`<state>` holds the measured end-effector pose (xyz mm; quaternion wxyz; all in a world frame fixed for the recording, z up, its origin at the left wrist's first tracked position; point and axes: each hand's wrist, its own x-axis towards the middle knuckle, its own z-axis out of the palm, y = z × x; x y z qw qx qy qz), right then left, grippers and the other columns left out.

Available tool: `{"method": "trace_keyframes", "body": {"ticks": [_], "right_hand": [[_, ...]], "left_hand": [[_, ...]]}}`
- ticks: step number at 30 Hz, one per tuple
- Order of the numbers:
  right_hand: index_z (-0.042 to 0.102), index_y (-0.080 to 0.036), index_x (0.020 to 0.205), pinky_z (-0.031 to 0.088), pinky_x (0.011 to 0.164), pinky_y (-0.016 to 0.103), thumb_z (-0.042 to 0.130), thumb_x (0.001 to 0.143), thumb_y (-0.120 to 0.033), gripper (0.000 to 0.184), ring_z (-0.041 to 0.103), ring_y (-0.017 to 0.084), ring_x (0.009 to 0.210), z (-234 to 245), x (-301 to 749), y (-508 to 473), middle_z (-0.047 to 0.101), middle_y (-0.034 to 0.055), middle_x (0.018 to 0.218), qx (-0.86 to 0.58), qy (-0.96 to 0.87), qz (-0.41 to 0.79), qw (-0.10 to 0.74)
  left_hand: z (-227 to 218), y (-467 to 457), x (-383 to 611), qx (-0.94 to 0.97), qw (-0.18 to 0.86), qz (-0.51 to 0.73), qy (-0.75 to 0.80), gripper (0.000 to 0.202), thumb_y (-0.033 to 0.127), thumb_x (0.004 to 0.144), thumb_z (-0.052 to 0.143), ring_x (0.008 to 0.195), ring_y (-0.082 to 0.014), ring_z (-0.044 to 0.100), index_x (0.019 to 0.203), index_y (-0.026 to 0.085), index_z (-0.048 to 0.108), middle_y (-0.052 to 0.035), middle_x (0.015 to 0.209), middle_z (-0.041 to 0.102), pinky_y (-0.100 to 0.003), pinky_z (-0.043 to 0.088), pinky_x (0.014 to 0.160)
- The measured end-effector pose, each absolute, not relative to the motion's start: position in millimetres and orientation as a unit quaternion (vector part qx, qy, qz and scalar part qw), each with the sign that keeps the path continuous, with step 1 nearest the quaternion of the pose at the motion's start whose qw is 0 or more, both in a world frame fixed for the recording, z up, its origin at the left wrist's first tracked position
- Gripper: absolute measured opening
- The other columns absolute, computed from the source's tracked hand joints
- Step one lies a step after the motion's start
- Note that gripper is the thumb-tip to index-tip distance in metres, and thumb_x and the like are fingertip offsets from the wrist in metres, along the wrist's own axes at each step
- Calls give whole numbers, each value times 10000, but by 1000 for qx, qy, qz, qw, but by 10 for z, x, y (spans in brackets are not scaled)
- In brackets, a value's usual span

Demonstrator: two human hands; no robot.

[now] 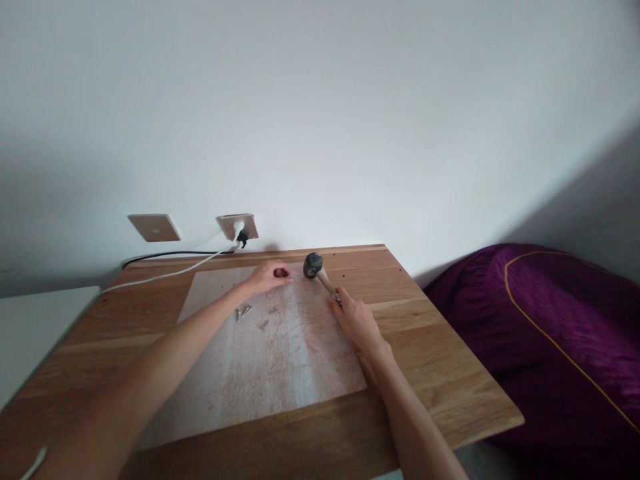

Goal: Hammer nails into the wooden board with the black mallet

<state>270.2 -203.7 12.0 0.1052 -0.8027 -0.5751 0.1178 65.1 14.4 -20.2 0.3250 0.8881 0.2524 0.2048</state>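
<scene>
My right hand [356, 320] is wrapped round the wooden handle of a mallet [313, 265] with a dark, round head. The mallet head is up near the back edge of a pale translucent sheet [280, 380], just right of my left hand [269, 277]. The left fingers are curled together over the sheet's back part; what they hold, if anything, is too small to make out. Several small metallic pieces, perhaps screws or pins [246, 311], lie on the sheet in front of the left hand.
The sheet lies on a wooden board [440, 360] with small holes along its back, against a white wall. A white cable [165, 277] and a black one run to a wall socket [238, 227]. A purple cover with yellow piping [540, 333] bulges at right; a white surface [40, 333] is at left.
</scene>
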Motion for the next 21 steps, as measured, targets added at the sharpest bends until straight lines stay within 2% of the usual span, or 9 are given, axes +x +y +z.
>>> {"method": "trace_keyframes", "body": {"ticks": [8,10,12,14,17,21], "right_hand": [[560,-172,1220,398,717,265,393,1088,-382,299,737,258,943,87,2708,-1974,761,111,987,-787,-599,108,104],[541,-158,1296,420,754,278,376,1091,-375,342,734,269,977,69,2701,-1957,759,132,1042,-787,-599,103,100],[473,-137,1412,444,807,297,378,1087,-358,404,723,279,1040,47,2701,-1938,743,160,1134,-786,-602,98,99],[410,-119,1478,456,863,310,385,1082,-342,455,704,280,1106,29,2708,-1918,717,177,1218,-783,-606,98,101],[455,-103,1431,460,902,314,374,1082,-334,427,692,281,1139,24,2724,-1893,715,174,1228,-776,-613,108,104],[498,-112,1381,466,895,318,358,1085,-354,407,704,280,1108,46,2711,-1919,732,167,1177,-767,-620,125,110]], "left_hand": [[-307,129,636,896,283,242,241,146,274,854,683,784,-159,620,884,145,744,-46,849,663,-261,449,737],[-305,117,639,903,256,258,230,105,236,850,686,873,-180,645,886,159,748,-59,924,689,-281,463,810],[-294,101,635,907,224,277,223,83,218,840,704,1027,-217,652,893,175,751,-77,1073,707,-319,452,926],[-273,83,628,909,213,277,226,86,215,842,712,1105,-235,647,916,190,749,-72,1156,708,-337,434,983],[-231,51,610,911,227,253,234,96,220,869,695,1050,-218,673,950,196,741,-47,1090,732,-312,449,945],[-201,-53,540,905,219,251,264,107,243,869,714,1078,-226,663,960,195,744,-50,1114,726,-320,443,956]]}}
